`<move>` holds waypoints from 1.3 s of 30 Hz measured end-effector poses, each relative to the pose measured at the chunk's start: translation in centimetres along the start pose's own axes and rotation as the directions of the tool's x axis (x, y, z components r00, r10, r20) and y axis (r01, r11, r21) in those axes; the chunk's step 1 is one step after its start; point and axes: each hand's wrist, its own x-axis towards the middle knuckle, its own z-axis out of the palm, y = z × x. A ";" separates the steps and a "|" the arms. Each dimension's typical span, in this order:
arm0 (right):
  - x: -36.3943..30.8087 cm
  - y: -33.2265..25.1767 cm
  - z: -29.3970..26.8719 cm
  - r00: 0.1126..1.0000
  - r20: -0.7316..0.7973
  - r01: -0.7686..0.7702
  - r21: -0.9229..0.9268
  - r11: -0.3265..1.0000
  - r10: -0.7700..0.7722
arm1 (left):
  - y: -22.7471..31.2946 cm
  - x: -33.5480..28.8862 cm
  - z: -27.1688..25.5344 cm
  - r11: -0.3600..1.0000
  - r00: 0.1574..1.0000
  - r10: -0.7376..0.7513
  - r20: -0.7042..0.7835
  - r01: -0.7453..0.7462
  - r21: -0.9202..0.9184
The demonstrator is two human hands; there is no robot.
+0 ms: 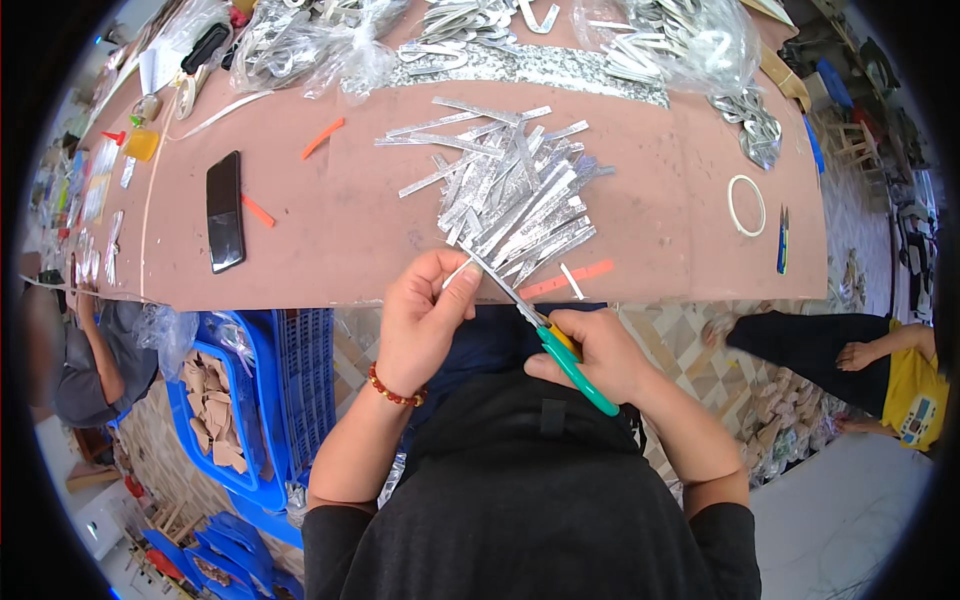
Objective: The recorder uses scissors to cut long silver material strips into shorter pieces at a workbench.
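My right hand point(605, 352) is closed round scissors point(572, 370) with green and yellow handles. Their blades point up and left, and the tips reach my left hand's fingertips. My left hand point(425, 325), a beaded bracelet on its wrist, pinches a thin pale strip point(457, 272) between thumb and forefinger at the table's near edge. The tips lie close to this strip; whether they touch it I cannot tell. Just beyond both hands lies a loose pile of silvery glitter strips point(520, 185). An orange strip point(568, 281) and a small white piece point(572, 280) lie by the blades.
A phone point(225, 212) and orange scraps point(322, 138) lie left on the brown table point(340, 230). Right are a white ring point(746, 206) and small snips point(783, 240). Plastic bags of silvery pieces point(690, 45) line the back. Blue crates point(235, 400) stand lower left; other people sit both sides.
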 end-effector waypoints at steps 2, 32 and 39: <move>0.0 0.0 0.0 1.000 -0.015 0.006 -0.030 1.000 -0.007 | 0.1 0.1 -0.5 0.997 0.996 -0.076 0.042 0.076 -0.001; -9.6 4.7 -0.1 0.993 -0.057 -0.089 0.170 0.981 0.100 | 0.2 -2.0 3.6 0.865 0.928 -0.036 0.370 -0.156 0.477; -12.3 7.1 0.0 0.948 -0.211 -0.070 0.589 0.805 0.238 | 3.6 -1.2 0.4 0.635 0.748 -0.478 0.461 -0.069 0.770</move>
